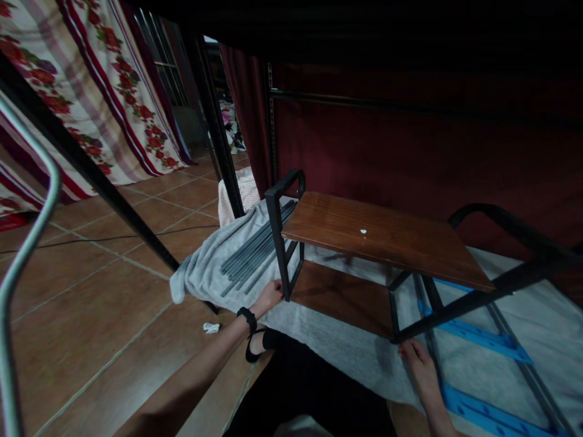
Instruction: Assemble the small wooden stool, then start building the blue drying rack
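A small two-tier shelf (387,237) with brown wooden boards and black metal side frames stands upright on a grey cloth. Its lower board (341,297) shows beneath the top one. At the foot of the left side frame, my left hand (272,294) has its fingers closed on the metal. My right hand (416,358) pinches the lower front corner of the right side frame. A small white spot (363,231) shows on the top board. The fingertips of both hands are partly hidden by the frame.
Several grey rods (257,252) lie on the grey cloth (195,273) left of the shelf. Blue slotted strips (483,337) and dark rails are at the right. Black posts (223,133) and a dark overhead surface enclose the space. A cable (136,235) crosses the tiled floor.
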`<state>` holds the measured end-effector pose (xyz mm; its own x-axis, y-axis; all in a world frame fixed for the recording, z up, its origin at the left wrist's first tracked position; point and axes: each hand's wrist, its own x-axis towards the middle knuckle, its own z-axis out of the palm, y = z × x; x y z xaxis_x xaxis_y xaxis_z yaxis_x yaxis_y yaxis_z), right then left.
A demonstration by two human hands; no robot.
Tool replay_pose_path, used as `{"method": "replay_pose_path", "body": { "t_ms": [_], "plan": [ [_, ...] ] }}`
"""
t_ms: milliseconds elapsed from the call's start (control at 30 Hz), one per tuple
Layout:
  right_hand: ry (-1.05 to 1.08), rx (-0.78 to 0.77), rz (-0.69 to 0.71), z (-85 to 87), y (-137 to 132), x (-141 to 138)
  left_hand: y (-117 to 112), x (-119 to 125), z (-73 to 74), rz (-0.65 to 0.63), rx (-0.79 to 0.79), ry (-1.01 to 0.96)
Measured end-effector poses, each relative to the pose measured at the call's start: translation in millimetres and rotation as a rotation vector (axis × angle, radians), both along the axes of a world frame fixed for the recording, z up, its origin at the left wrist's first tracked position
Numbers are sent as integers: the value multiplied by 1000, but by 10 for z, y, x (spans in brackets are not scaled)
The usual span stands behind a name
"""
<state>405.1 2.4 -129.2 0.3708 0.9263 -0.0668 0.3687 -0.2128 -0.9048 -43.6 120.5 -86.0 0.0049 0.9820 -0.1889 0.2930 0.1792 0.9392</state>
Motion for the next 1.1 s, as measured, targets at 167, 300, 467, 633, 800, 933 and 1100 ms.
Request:
{"method": "replay_pose_path", "body": {
  "t_ms": [167,300,467,633,800,933,1100],
  "plan": [
    [-34,-15,-12,40,-9,-9,-109,3,-14,8,-45,60],
    [-28,-49,-8,-7,35,33,-153,36,-14,30,-51,84],
    [-53,-73,10,-98,123,143,-185,39,-15,46,-18,106],
    [-25,-124,18,-119,197,183,-188,59,-28,87,26,139],
    [50,-143,26,-174,244,231,-187,85,-82,118,78,110],
    [145,-168,56,-125,305,269,-129,37,-88,115,-18,93],
    [300,-72,-65,136,563,233,98,-162,24,-70,-276,54]
  ]
}}
